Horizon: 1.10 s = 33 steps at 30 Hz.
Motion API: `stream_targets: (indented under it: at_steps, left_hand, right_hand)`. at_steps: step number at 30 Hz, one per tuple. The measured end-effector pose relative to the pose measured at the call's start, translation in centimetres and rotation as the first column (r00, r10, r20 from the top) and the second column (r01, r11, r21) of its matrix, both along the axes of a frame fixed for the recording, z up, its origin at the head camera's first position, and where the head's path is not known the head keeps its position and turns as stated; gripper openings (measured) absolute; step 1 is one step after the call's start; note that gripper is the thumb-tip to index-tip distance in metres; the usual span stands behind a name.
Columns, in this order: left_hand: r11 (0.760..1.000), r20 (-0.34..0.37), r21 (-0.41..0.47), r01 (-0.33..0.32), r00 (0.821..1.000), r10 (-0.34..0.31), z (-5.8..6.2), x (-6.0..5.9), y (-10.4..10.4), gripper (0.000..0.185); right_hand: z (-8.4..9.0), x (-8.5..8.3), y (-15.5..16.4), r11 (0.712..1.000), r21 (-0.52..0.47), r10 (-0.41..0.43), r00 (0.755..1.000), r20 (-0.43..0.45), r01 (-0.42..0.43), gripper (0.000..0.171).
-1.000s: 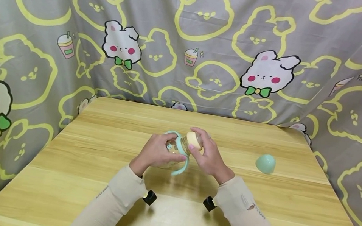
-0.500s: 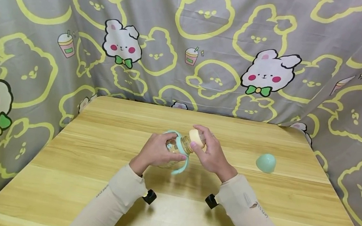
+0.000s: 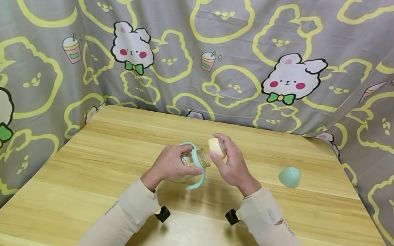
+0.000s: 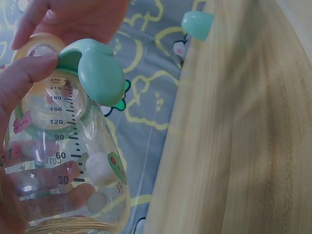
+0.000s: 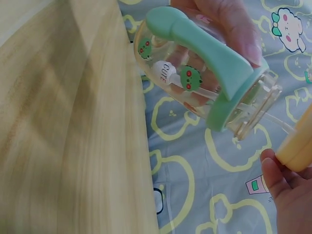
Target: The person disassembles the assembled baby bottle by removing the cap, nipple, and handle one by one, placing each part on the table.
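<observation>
My left hand (image 3: 173, 164) grips a clear baby bottle (image 5: 168, 73) with a mint-green two-handled collar (image 5: 226, 92), tilted with its threaded mouth toward the right. Volume marks and cartoon prints show on its wall in the left wrist view. Between the fingers and thumb of my right hand (image 3: 234, 167) is the cream screw ring (image 3: 215, 146) with its clear nipple top, apart from the bottle's neck (image 3: 204, 157). A thin straw (image 5: 277, 121) runs from the ring into the bottle's mouth; its white weighted end (image 4: 100, 168) shows inside the bottle.
A mint-green dome cap (image 3: 289, 177) stands on the wooden table (image 3: 181, 241), right of both hands. A grey patterned curtain (image 3: 181, 17) hangs behind the table and along both sides. Black wrist camera mounts (image 3: 162, 214) jut inward under the sleeves.
The right hand has drawn the cream ring away from the bottle's neck, up and to the right, baring the threads. The left hand and bottle have stayed nearly still.
</observation>
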<state>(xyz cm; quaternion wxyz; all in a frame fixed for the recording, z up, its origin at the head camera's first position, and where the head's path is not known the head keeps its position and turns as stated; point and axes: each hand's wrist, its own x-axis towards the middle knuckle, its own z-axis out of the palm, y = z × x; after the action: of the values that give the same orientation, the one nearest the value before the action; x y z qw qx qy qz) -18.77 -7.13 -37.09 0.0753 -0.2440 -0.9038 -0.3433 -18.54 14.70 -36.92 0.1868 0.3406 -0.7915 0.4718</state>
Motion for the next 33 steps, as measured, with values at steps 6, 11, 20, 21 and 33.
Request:
stream_targets:
  at_steps: [6, 11, 20, 21, 33]
  left_hand:
    - [1.0, -0.005, 0.002, 0.001, 1.0, -0.001, 0.0, 0.0, 0.0, 0.046]
    - [1.0, -0.005, 0.002, -0.004, 1.0, 0.004, -0.1, 0.0, 0.0, 0.046]
    - [1.0, 0.012, 0.002, -0.021, 1.0, 0.021, -0.1, 0.0, -0.2, 0.047]
    - [1.0, 0.016, 0.001, -0.022, 1.0, 0.022, -0.2, 0.0, -0.2, 0.047]
    - [1.0, 0.028, -0.005, -0.023, 0.999, 0.023, -0.3, 0.0, -0.2, 0.052]
  right_hand:
    - [0.3, -0.1, 0.2, 1.0, 0.005, -0.006, 1.0, -0.021, 0.006, 0.046]
    - [0.4, -0.3, 0.4, 1.0, -0.002, 0.002, 0.999, -0.036, -0.002, 0.046]
    - [1.0, -0.3, 0.8, 1.0, -0.004, -0.02, 0.998, -0.065, 0.02, 0.046]
    - [1.1, -0.3, 0.9, 1.0, -0.005, -0.022, 0.997, -0.068, 0.021, 0.046]
    - [1.7, -0.4, 1.6, 0.999, -0.002, -0.042, 0.995, -0.088, 0.042, 0.047]
